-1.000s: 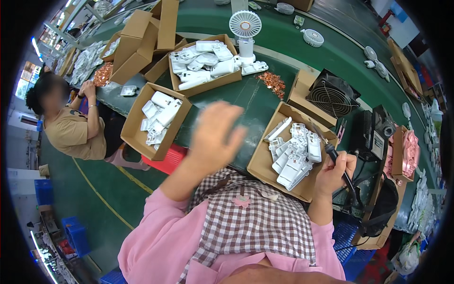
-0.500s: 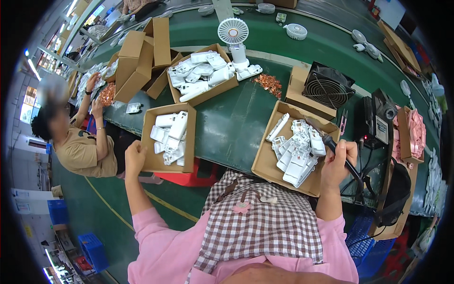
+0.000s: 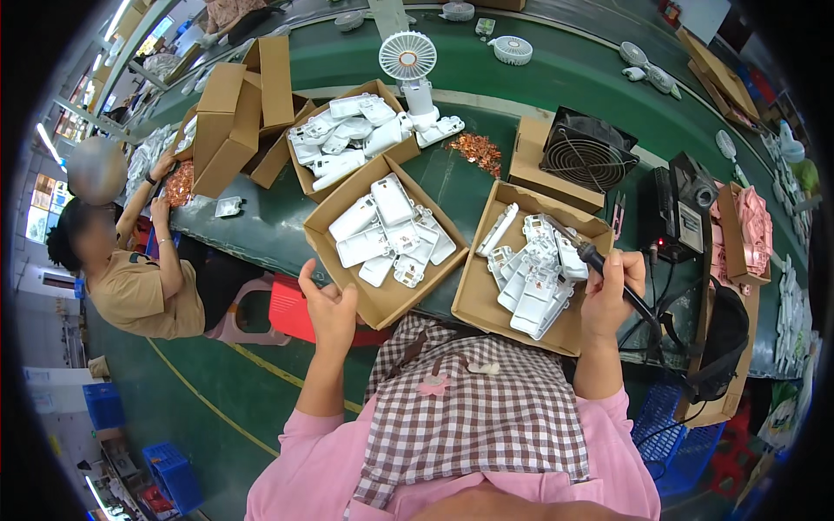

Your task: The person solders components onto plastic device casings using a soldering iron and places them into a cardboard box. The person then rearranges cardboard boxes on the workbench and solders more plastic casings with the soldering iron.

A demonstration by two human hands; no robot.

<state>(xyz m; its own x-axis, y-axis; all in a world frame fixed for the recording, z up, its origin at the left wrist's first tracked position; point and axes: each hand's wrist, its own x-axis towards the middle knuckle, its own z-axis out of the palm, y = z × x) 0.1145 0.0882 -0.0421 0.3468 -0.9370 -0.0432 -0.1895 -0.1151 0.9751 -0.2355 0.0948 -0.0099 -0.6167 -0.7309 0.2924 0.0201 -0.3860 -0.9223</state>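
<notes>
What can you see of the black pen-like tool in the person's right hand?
The black pen-like tool looks like a soldering iron: a slim, dark handle, probably plastic, with a wider collar in front and a thin metal shaft beyond. It slants, its metal end toward the picture's upper left. The right hand grips the handle, and the shaft reaches over the white parts in the cardboard box. Whether the tip touches them, or is hot, I cannot tell.
</notes>
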